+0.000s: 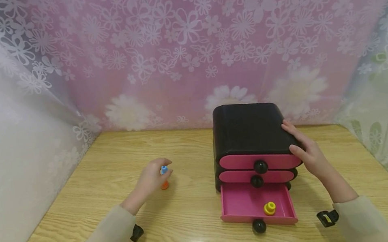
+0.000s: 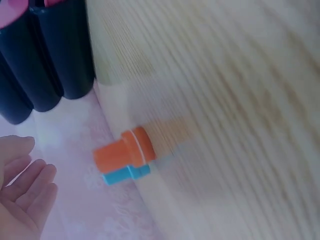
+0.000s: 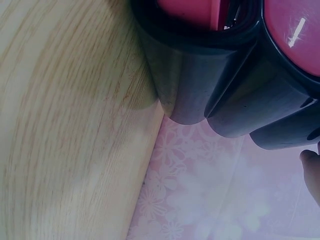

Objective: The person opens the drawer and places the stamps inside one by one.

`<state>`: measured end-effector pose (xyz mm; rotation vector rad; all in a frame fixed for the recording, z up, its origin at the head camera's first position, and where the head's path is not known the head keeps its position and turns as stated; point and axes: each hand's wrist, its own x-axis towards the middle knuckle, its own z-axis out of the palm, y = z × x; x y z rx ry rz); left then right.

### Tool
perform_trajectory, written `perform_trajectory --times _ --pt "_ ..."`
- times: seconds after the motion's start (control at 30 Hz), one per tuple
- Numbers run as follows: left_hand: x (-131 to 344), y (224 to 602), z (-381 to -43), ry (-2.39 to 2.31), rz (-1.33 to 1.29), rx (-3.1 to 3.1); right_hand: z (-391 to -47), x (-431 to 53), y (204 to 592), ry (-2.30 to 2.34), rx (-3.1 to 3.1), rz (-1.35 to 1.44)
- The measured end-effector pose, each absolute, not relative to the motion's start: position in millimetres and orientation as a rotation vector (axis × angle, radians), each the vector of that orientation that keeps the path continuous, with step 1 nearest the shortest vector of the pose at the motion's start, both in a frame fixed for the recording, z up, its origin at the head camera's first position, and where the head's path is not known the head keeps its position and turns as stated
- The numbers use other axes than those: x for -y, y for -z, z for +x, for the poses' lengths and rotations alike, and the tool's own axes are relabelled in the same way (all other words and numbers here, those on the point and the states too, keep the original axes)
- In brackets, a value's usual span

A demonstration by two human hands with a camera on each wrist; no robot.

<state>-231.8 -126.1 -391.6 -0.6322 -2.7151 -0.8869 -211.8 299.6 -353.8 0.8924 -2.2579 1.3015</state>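
Observation:
My left hand (image 1: 151,178) hovers by two small stepped plastic cylinders standing on the table, one blue (image 1: 164,169) and one orange (image 1: 165,185). In the left wrist view, the fingers (image 2: 37,187) are apart from the orange cylinder (image 2: 122,150) and the blue cylinder (image 2: 125,174), and hold nothing. A black box with three pink drawers (image 1: 250,128) stands to the right. On its top right edge rests my right hand (image 1: 308,154), thumb near the front; only part of that hand (image 3: 312,172) shows in the right wrist view. The bottom drawer (image 1: 239,199) is pulled out, with a yellow stepped cylinder (image 1: 269,208) inside.
The wooden table (image 1: 112,168) meets a pink flowered curtain (image 1: 171,58) at the back. Pale flowered curtains hang on both sides. Round black knobs stick out from the drawers, the lowest knob (image 1: 259,226) farthest forward. Each wrist wears a black strap mount.

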Motion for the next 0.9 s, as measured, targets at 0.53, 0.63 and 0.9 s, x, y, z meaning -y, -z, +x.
perform_trajectory --times 0.53,0.63,0.9 --pt "133.0 401.9 -260.0 0.787 -0.502 2.931 -211.0 -299.0 353.1 -1.316 2.245 0.899" --pt "133.5 403.5 -263.4 0.779 -0.475 2.98 -210.9 -298.9 353.4 -1.319 2.246 0.896" --pt "135.3 406.0 -268.9 0.765 -0.425 3.058 -211.9 -299.6 353.3 -1.304 2.249 0.89"
